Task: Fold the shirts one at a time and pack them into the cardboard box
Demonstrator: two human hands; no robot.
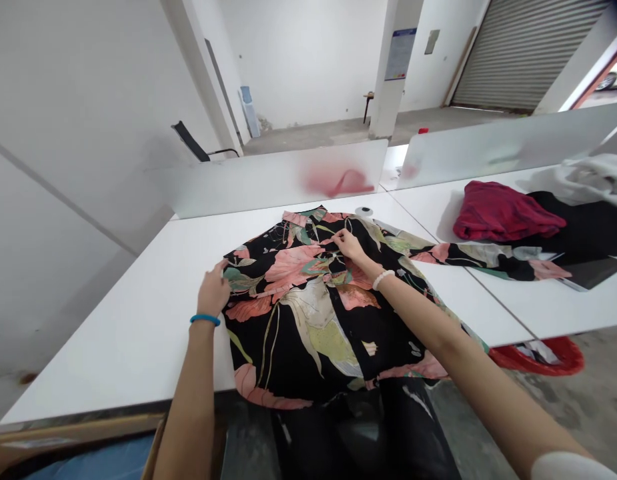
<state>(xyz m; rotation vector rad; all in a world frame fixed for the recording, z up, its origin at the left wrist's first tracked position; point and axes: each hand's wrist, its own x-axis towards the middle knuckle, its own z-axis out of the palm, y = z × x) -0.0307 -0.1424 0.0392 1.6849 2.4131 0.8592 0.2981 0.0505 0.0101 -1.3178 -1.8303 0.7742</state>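
A: Where does the shirt (298,327) lie?
B: On the white table (113,320), spread out, floral on black. Collar (305,217) at the far end, hem (283,403) past the near edge. One sleeve (463,255) stretches right, across the table's seam.
A: Left hand (214,291)?
B: At the shirt's left edge, below the shoulder, fingertips touching cloth. Cannot tell whether it pinches. Blue band (205,320) on the wrist.
A: Right hand (349,244)?
B: Thumb and fingers drawn together on the shirt front, a little below the collar; narrow grip, cloth between the tips. Pale bracelet (383,279).
A: Nearby?
B: A red garment (505,210) bunched on the right of the table, beside black cloth (588,223). Frosted screen (268,177) along the far side. Red bin (568,363) below, right; box (103,425) at lower left, blue cloth (103,461) inside.
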